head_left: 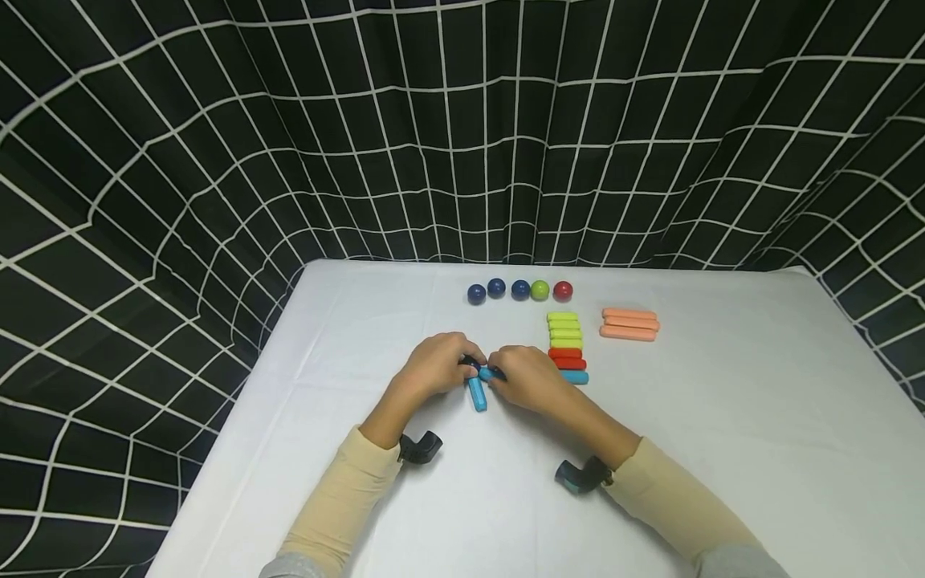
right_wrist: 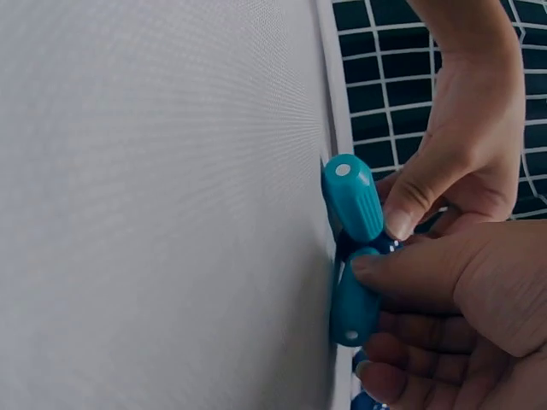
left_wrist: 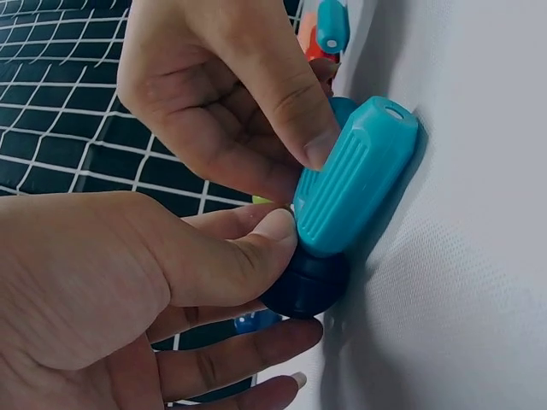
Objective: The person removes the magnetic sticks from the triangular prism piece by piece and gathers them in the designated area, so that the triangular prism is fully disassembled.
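My left hand grips a dark blue ball between thumb and fingers, low over the table near its middle. A light-blue ridged toy rod meets the ball at one end and points back towards me; its other end has a small pale dot. Close by on the right, my right hand pinches a second light-blue rod, thumb along its side, with its inner end at the ball. Whether that end touches the ball is hidden by the fingers.
Along the back stand three dark blue balls, a green ball and a red ball. Right of my hands lie several yellow-green rods, red rods and a blue rod. Orange rods lie farther right on the white table.
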The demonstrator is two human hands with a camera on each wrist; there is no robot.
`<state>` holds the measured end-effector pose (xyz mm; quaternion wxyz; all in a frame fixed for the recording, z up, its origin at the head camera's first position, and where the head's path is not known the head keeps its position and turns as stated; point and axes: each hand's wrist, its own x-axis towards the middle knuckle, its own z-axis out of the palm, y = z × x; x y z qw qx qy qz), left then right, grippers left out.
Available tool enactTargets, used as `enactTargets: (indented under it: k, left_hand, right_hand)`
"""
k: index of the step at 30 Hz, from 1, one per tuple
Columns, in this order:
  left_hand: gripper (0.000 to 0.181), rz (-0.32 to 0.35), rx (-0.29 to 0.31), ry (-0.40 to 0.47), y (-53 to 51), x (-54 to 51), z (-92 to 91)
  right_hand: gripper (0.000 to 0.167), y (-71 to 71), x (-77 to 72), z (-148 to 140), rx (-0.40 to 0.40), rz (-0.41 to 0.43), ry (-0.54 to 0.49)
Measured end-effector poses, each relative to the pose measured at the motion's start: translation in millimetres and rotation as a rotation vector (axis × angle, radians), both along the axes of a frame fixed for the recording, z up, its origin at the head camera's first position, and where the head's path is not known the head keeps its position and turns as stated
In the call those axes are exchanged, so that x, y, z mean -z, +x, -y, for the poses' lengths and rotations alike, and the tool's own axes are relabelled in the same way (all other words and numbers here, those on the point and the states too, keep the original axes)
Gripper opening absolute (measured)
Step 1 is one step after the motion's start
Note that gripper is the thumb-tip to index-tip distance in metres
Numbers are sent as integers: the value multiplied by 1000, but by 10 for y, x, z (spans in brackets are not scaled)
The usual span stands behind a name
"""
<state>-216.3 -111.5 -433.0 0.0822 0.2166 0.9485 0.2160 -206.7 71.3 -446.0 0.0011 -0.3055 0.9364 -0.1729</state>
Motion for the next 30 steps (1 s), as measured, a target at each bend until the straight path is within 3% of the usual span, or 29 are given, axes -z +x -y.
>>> enactTargets:
  k: [13,22,30]
  left_hand:
    - [20,4,-13,15,-8,8,13]
    - [19,-4,-10,19,1,0,6]
    - [19,-2,-13,14,-3,18,9]
  right_hand:
    - [11,155,-93,-125,-19,-4,33]
    - [16,264,-236,-289,-26,-29,56]
    - [20,336,-175,-447,31,-20,33]
